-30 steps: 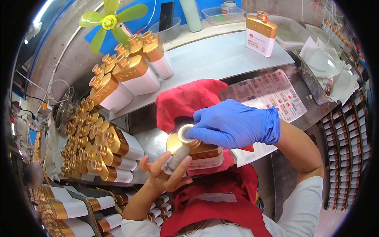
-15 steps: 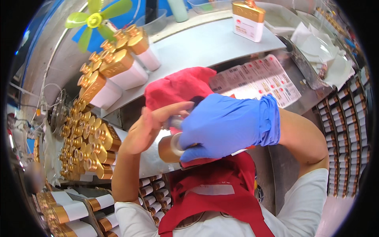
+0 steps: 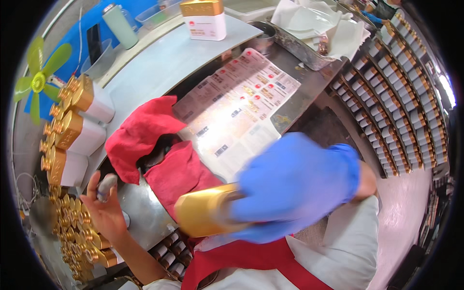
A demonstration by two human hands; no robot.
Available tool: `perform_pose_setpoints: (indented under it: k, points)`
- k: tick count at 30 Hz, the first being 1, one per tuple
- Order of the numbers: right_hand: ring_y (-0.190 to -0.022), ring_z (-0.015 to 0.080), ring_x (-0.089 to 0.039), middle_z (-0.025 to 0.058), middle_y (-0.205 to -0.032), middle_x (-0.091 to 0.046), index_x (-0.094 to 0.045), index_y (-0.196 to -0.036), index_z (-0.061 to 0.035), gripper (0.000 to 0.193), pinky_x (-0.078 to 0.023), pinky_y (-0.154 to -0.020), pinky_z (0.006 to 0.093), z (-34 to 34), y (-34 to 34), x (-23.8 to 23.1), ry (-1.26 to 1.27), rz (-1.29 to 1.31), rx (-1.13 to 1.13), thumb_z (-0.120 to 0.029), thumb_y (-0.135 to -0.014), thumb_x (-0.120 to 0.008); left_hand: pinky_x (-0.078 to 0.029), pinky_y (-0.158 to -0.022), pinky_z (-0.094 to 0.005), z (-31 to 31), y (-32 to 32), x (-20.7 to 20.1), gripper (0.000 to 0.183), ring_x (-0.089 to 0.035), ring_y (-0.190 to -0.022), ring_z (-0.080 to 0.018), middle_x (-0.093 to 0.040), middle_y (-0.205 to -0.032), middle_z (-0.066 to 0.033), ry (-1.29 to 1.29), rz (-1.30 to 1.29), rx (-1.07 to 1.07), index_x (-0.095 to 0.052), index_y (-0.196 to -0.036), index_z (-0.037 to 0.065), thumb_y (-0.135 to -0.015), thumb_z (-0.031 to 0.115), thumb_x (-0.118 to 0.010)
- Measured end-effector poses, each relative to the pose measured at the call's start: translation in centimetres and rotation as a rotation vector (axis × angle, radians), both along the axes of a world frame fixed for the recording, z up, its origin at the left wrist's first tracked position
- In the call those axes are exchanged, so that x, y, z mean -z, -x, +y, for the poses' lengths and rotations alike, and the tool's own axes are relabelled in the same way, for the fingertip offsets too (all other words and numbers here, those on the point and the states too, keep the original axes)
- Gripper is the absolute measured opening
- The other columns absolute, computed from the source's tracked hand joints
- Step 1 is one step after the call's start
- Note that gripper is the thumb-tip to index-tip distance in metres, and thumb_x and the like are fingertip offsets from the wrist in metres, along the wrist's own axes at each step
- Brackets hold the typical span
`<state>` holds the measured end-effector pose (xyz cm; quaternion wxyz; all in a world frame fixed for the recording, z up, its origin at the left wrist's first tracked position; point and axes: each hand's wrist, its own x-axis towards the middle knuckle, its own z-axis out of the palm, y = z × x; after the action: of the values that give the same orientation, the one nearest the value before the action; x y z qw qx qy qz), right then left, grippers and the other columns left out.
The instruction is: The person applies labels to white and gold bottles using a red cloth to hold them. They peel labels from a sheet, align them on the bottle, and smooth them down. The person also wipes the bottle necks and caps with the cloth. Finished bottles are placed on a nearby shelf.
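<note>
My right hand, in a blue glove and smeared by motion, is closed around a gold bottle at its neck end. The bottle lies sideways in front of my red apron, and its lower body is hidden. My bare left hand is raised apart from it at the left, fingers spread. A grey wrapping shows on one of its fingertips. Between the hands and the worktop's far side lies a crumpled red cloth, draped over something dark. A printed label sheet lies just beyond the cloth.
Gold-and-white bottles stand at the left by a green fan, with several more below. One upright bottle stands on the grey shelf. A metal tray holds white sheets. Racked bottles fill the right.
My view has swung to the right. My left hand has come away from the bottle and moved left, its fingers spread. The bottle stays in my right hand.
</note>
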<state>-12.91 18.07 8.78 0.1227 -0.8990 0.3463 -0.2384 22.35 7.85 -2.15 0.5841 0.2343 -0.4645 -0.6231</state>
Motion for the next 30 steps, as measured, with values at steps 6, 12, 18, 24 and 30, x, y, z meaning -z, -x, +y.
perform_pose_setpoints:
  k: [6,12,18,24,30]
  points:
    - [-0.047,0.0176,-0.055,0.0053,-0.057,-0.052,-0.064,-0.068,-0.0100,0.014,-0.041,-0.044,0.0278,10.4,9.7,5.7,-0.296,-0.123,0.827,-0.018,-0.067,-0.076,-0.046,-0.092,-0.0351,0.8,-2.5,2.5,0.037,-0.058,-0.096,-0.0221,-0.057,-0.104,-0.0147,0.014,-0.142,-0.206,-0.051,-0.117,-0.003,-0.099,0.028,-0.038]
    - [-0.070,0.0302,-0.064,0.0124,-0.076,-0.064,-0.070,-0.080,-0.0116,0.029,-0.049,-0.063,0.0392,14.7,19.9,28.8,-0.460,0.160,1.469,-0.039,-0.077,-0.062,-0.049,-0.083,-0.0264,0.3,-1.4,5.7,0.025,-0.058,-0.092,-0.0155,-0.059,-0.099,-0.0096,-0.004,-0.501,-0.563,-0.055,-0.110,-0.003,-0.097,0.017,-0.047]
    - [-0.079,0.0350,-0.064,0.0169,-0.085,-0.066,-0.070,-0.087,-0.0117,0.031,-0.049,-0.066,0.0432,15.5,30.4,48.8,-0.691,0.154,1.727,-0.039,-0.079,-0.058,-0.044,-0.075,-0.0210,1.6,-4.1,6.7,0.022,-0.053,-0.085,-0.0067,-0.060,-0.098,-0.0028,0.137,-1.091,-0.846,-0.057,-0.113,0.000,-0.091,0.004,-0.055]
    - [-0.055,0.0116,-0.048,0.0030,-0.068,-0.056,-0.063,-0.077,-0.0032,0.020,-0.043,-0.051,0.0307,12.7,29.7,53.0,-0.845,-1.245,2.002,-0.021,-0.084,-0.056,-0.046,-0.081,-0.0237,5.2,-8.2,7.1,0.018,-0.056,-0.092,-0.0113,-0.062,-0.100,-0.0046,0.191,-1.272,-1.204,-0.060,-0.107,-0.001,-0.090,0.003,-0.055]
    - [-0.074,0.0203,-0.057,0.0125,-0.094,-0.063,-0.060,-0.107,0.0069,0.042,-0.048,-0.062,0.0351,17.9,35.0,61.6,-0.969,-0.973,1.897,-0.029,-0.088,-0.053,-0.042,-0.081,-0.0452,7.2,-5.3,0.3,0.028,-0.051,-0.097,-0.0367,-0.059,-0.098,-0.0171,0.161,-2.482,-1.532,-0.060,-0.107,0.009,-0.081,0.021,-0.061]
